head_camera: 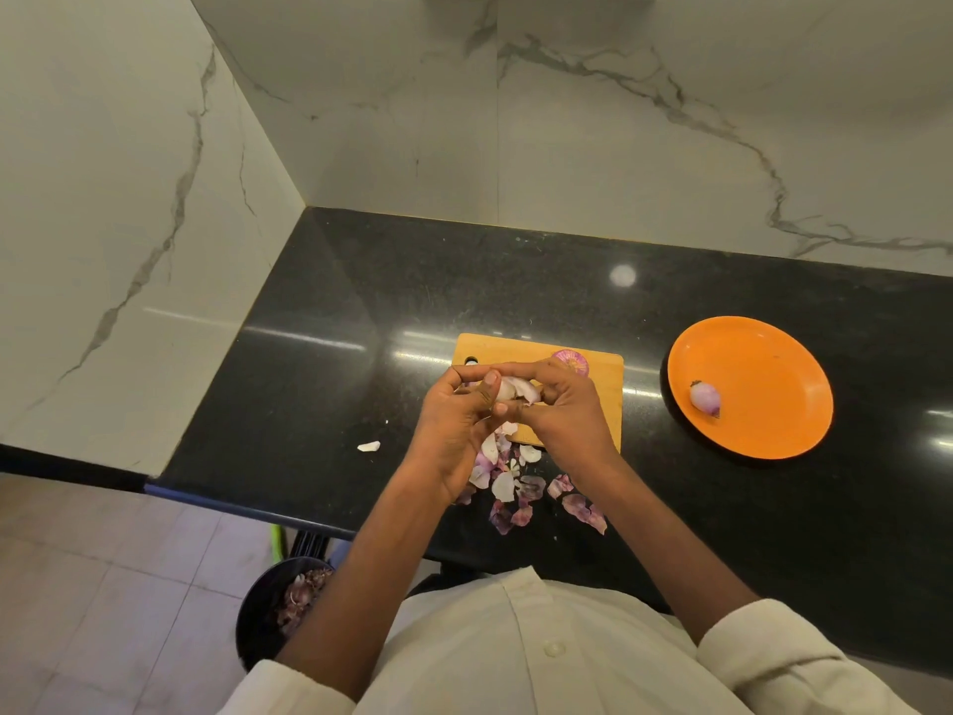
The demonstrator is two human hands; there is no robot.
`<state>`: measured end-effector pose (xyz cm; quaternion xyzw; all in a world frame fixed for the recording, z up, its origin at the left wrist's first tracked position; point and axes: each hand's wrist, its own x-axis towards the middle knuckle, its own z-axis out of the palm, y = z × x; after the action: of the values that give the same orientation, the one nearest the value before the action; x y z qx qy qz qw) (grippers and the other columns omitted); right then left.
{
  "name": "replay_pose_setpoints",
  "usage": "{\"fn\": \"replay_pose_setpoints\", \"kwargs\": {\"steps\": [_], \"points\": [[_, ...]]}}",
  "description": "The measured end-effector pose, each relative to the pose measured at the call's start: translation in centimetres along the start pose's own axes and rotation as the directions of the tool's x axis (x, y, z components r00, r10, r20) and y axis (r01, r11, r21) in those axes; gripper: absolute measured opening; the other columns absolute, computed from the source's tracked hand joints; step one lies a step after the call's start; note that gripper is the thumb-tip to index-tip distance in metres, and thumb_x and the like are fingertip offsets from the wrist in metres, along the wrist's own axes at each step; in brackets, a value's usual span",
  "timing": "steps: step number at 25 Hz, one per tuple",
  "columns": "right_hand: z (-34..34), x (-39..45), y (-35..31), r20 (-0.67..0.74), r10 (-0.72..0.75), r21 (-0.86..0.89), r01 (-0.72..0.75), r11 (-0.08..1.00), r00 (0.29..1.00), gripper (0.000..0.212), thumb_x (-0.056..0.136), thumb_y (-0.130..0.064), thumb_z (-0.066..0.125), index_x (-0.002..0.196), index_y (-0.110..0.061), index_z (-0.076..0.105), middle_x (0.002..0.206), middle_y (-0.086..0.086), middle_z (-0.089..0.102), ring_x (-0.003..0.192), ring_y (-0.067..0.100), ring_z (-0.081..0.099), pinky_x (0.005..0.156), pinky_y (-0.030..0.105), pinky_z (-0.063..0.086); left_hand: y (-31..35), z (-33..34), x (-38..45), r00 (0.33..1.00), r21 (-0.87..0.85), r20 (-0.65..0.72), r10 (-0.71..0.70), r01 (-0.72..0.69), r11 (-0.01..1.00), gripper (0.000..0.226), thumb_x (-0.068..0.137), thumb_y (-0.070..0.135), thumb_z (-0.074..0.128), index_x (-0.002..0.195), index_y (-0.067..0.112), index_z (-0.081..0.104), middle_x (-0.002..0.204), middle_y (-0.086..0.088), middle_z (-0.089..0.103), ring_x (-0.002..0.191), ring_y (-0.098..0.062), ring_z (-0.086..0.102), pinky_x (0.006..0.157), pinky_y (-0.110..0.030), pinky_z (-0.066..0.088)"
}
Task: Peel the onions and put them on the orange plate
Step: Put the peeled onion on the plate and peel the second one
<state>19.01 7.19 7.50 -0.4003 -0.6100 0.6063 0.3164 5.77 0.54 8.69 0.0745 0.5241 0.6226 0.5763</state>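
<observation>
1. Both hands, left hand and right hand, curl round a pale, partly skinned onion above the wooden board.
2. One peeled onion lies on the orange plate.
3. Purple skins litter the black worktop; marble walls behind.

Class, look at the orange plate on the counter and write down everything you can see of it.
The orange plate is round and shallow, with a smooth, matte surface that looks like plastic and a dark underside showing along its left and near edges. It sits flat on the black counter, to the right of the wooden cutting board and apart from it. One small peeled onion, pale purple, lies near its left rim. Neither hand touches it.
</observation>
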Motion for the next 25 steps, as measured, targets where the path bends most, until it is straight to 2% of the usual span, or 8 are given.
{"fn": "replay_pose_setpoints", "kwargs": {"steps": [6, 9, 12, 14, 16, 18, 22, 25], "points": [[-0.3, -0.5, -0.4, -0.061, -0.144, -0.206, 0.128, 0.970, 0.988, 0.023, 0.089, -0.006, 0.079, 0.105, -0.022, 0.083, 0.099, -0.011, 0.076, 0.093, 0.007, 0.072, 0.078, 0.023, 0.060, -0.1, 0.0, 0.0, 0.997, 0.035, -0.066, 0.027, -0.025, 0.999, 0.015, 0.104, 0.011, 0.066, 0.116, 0.003, 0.065, 0.126, -0.026, 0.070, 0.104, -0.031, 0.078, 0.083, -0.034, 0.064], [-0.6, -0.3, -0.4, -0.116, -0.013, -0.118, -0.001, 0.993, 0.993, 0.017, 0.090, -0.003, 0.076, 0.099, -0.016, 0.083, 0.095, -0.007, 0.077, 0.086, 0.009, 0.073, 0.066, 0.018, 0.056, -0.3, -0.1, 0.1, 0.998, 0.040, -0.049, 0.035, -0.033, 0.999, 0.016, 0.108, 0.009, 0.058, 0.120, 0.000, 0.063, 0.134, -0.028, 0.065, 0.113, -0.036, 0.074, 0.082, -0.035, 0.065], [-1.3, -0.3, -0.3, -0.101, 0.146, 0.121, -0.133, 0.984, 0.984, 0.017, 0.095, 0.002, 0.070, 0.102, -0.008, 0.082, 0.101, 0.005, 0.079, 0.094, 0.021, 0.077, 0.072, 0.021, 0.060, -0.5, 0.0, 0.1, 0.999, 0.047, -0.028, 0.041, -0.040, 0.998, 0.019, 0.111, 0.009, 0.051, 0.124, 0.002, 0.063, 0.133, -0.026, 0.065, 0.113, -0.032, 0.074, 0.089, -0.038, 0.065], [-1.3, -0.4, -0.2, -0.058, 0.193, 0.160, -0.182, 0.970, 0.979, 0.024, 0.098, -0.004, 0.069, 0.118, -0.014, 0.078, 0.111, 0.006, 0.077, 0.100, 0.023, 0.077, 0.079, 0.025, 0.062, -0.5, -0.2, 0.1, 0.999, 0.043, -0.018, 0.049, -0.049, 0.998, 0.020, 0.110, 0.007, 0.052, 0.124, 0.002, 0.065, 0.128, -0.023, 0.069, 0.110, -0.029, 0.075, 0.092, -0.038, 0.064], [-1.1, -0.2, 0.1, -0.024, 0.199, 0.102, -0.196, 0.975, 0.980, 0.035, 0.100, -0.009, 0.069, 0.131, -0.025, 0.072, 0.122, 0.002, 0.071, 0.102, 0.022, 0.076, 0.078, 0.024, 0.062, -0.6, -0.3, 0.0, 1.000, -0.001, -0.007, 0.030, -0.030, 1.000, 0.022, 0.110, 0.007, 0.052, 0.126, 0.000, 0.066, 0.125, -0.022, 0.072, 0.109, -0.028, 0.076, 0.091, -0.036, 0.064], [-1.0, 0.0, 0.5, 0.007, 0.124, 0.009, -0.124, 0.992, 0.992, 0.037, 0.098, -0.008, 0.071, 0.129, -0.029, 0.073, 0.125, -0.003, 0.069, 0.105, 0.021, 0.073, 0.075, 0.024, 0.060, -0.7, -0.5, 0.1, 1.000, -0.044, -0.002, -0.001, 0.001, 0.999, 0.029, 0.111, 0.010, 0.051, 0.132, -0.006, 0.063, 0.127, -0.023, 0.071, 0.110, -0.028, 0.075, 0.090, -0.033, 0.064], [-1.0, -0.1, 0.9, -0.033, -0.053, -0.212, 0.045, 0.976, 0.998, 0.029, 0.087, -0.008, 0.082, 0.106, -0.029, 0.082, 0.101, -0.014, 0.075, 0.095, 0.013, 0.070, 0.078, 0.042, 0.062, -0.8, -0.8, 0.2, 1.000, -0.016, 0.021, -0.022, 0.022, 1.000, 0.036, 0.112, 0.017, 0.049, 0.133, -0.009, 0.062, 0.130, -0.028, 0.070, 0.110, -0.028, 0.073, 0.092, -0.033, 0.063], [-0.9, 0.0, 1.0, -0.091, -0.147, -0.283, 0.116, 0.952, 0.985, 0.012, 0.084, -0.007, 0.084, 0.091, -0.017, 0.081, 0.085, -0.009, 0.073, 0.081, 0.017, 0.070, 0.070, 0.048, 0.061, -0.7, -0.7, 0.1, 0.999, -0.035, -0.003, -0.050, 0.050, 0.998, 0.036, 0.113, 0.016, 0.049, 0.129, -0.014, 0.061, 0.110, -0.021, 0.078, 0.099, -0.024, 0.078, 0.086, -0.033, 0.065]]}}
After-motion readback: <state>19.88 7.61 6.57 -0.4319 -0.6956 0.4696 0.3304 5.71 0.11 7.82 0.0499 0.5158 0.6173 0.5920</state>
